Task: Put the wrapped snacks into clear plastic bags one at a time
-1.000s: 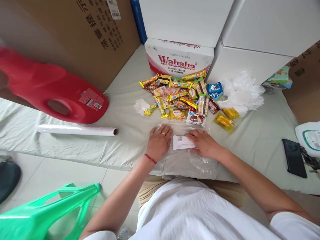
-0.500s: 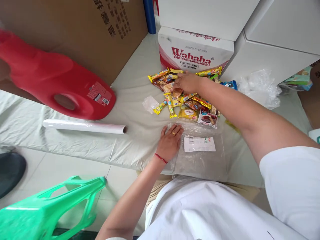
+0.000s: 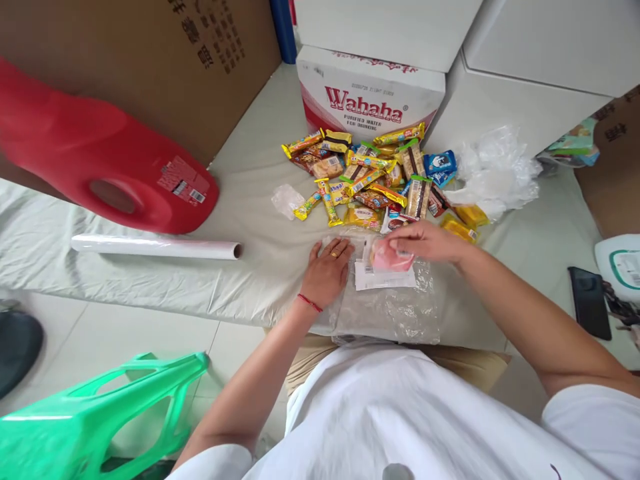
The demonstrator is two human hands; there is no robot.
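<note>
A pink wrapped snack (image 3: 391, 256) is pinched in my right hand (image 3: 425, 241), just above a white packet (image 3: 385, 280) lying on a clear plastic bag (image 3: 370, 313). My left hand (image 3: 327, 267) rests palm down with fingers stretched out over the bag's upper left edge. Beyond both hands spreads a pile of wrapped snacks (image 3: 370, 187) in yellow, brown and blue packaging. Two yellow packets (image 3: 459, 229) lie to the right of the pile, close to my right forearm. A small clear wrapper (image 3: 287, 201) sits to the pile's left.
Behind the pile stands a Wahaha carton (image 3: 370, 100). A red jug (image 3: 115, 173) and a white roll (image 3: 155, 247) lie on the left. Crumpled clear plastic (image 3: 495, 170) and a phone (image 3: 590, 303) are on the right; a green stool (image 3: 100, 413) stands below left.
My right hand has come back from the pile toward me and now holds the pink snack above the white packet. My left hand stays flat on the bag. The view has shifted slightly.
</note>
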